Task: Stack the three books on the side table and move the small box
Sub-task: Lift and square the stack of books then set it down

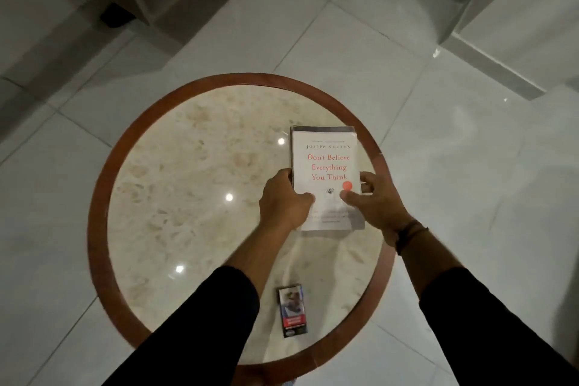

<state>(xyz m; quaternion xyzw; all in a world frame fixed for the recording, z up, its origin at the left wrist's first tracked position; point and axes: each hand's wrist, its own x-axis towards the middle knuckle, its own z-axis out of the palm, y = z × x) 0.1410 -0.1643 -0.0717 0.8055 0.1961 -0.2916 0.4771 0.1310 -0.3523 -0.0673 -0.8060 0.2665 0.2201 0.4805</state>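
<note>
- Head view: your left hand (pixel 283 200) and right hand (pixel 371 200) clamp the white book (pixel 329 163) at its two long edges, thumbs on the cover, fingers curled round the sides. A darker edge shows beyond your fingertips, so a book lies under it; a third I cannot tell.
- If you press unevenly, the top book may slide off square.
- The small box (pixel 293 310) lies behind your wrists, between the sleeves, near the side table (pixel 103 166) rim; a sleeve may knock it off when you pull back.
</note>
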